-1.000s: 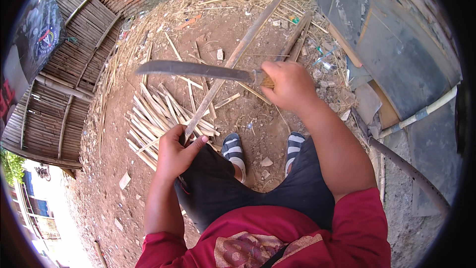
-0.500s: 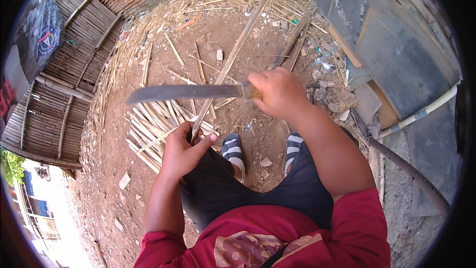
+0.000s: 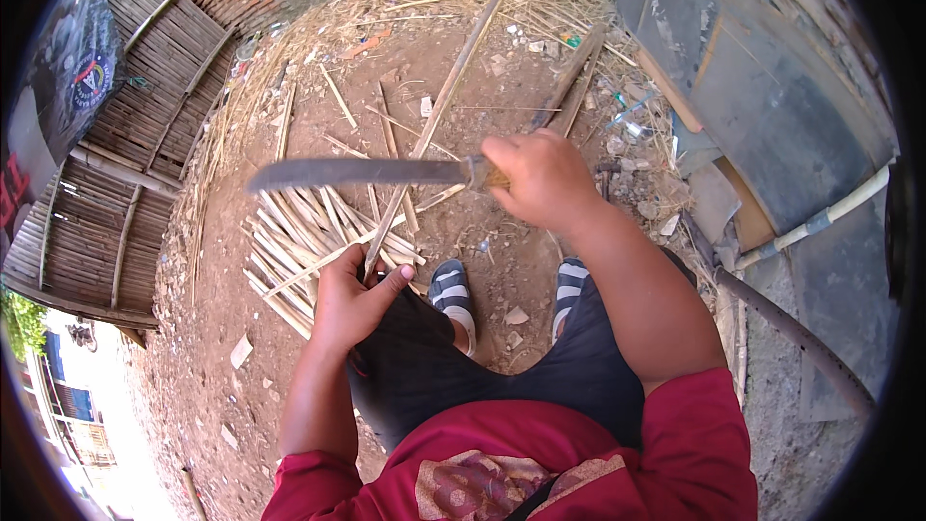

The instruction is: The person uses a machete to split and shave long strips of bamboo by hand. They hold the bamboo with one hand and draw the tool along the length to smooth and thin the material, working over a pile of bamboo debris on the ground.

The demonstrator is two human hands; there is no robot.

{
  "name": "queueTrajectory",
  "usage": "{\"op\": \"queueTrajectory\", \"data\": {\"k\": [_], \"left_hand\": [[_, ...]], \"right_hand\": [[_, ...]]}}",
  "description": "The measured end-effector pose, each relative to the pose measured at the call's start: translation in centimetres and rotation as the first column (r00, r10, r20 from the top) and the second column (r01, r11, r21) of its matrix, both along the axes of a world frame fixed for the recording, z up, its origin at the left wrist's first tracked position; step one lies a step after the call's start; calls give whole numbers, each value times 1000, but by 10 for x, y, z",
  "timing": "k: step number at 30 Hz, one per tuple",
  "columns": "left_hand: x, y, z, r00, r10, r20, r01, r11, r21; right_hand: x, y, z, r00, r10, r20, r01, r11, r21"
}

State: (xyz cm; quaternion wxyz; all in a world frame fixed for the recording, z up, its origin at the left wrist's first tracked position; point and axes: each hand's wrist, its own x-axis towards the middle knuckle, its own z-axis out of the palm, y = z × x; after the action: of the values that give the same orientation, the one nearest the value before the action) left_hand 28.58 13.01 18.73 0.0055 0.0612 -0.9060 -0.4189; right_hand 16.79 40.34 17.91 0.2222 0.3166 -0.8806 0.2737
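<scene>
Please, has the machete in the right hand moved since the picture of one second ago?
Yes. The machete has moved down the picture and slightly left: it now appears farther below the small pale block.

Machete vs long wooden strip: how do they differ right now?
- Pose: the machete lies nearly crosswise in view; the long wooden strip slants up and away, passing behind the blade.
- Colour: the machete's blade is dark grey; the strip is light brown.
- Length: the strip looks longer than the machete, reaching the picture's top edge.

Shared: each is held in one hand's grip.
</scene>
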Motion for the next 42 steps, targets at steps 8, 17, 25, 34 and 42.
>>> {"op": "queueTrajectory", "data": {"k": [8, 17, 25, 34, 42], "left_hand": [[11, -15, 1, 998, -52, -43, 44, 984, -171], [14, -8, 5, 968, -36, -247, -53, 938, -342], [20, -22, 10, 917, 73, -391, -227, 904, -364], [13, -16, 6, 860, -108, -498, -159, 872, -463], [19, -29, 3, 906, 1, -424, -194, 890, -412]], "right_hand": [[-8, 28, 3, 995, -96, 13, 96, 995, -17], [17, -1, 9, 979, 106, -175, -86, 989, 118], [-10, 36, 7, 987, -158, 36, 161, 981, -109], [12, -2, -2, 988, 101, -120, -94, 993, 64], [-19, 33, -2, 969, -210, 134, 231, 958, -168]]}}
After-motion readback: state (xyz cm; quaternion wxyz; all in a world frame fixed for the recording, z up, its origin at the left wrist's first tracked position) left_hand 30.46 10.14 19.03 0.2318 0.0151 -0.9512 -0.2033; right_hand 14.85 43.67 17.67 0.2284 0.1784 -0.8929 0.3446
